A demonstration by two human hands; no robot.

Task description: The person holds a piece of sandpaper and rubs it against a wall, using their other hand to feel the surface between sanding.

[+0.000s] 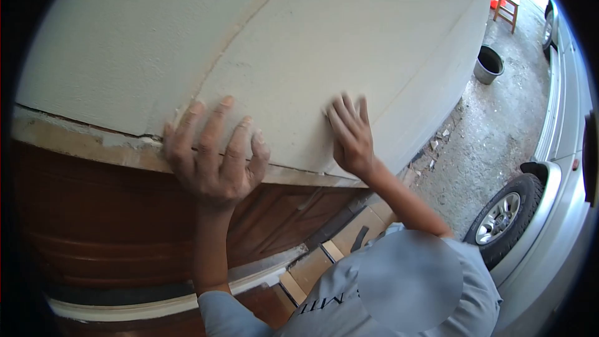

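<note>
My left hand (pixel 215 156) rests against the lower edge of a pale wall surface (pixel 324 31), fingers spread and bent. It lies beside a seam (pixel 240 28) that runs up the surface. My right hand (pixel 354 140) is further right on the same surface, fingers stretched and somewhat apart, slightly blurred. I see nothing held in either hand, though the undersides of both are hidden. Along the bottom edge runs a rough, chipped tan strip (pixel 93 140) with a dark gap above it. Below that is brown panelled woodwork (pixel 112 212).
A silver vehicle (pixel 564 181) with a large wheel (pixel 502 215) stands on the right. On the grey ground are a black bucket (pixel 488 64), a wooden stool (pixel 508 7) and rubble (pixel 430 150) along the wall. My grey shirt (pixel 324 299) fills the lower middle.
</note>
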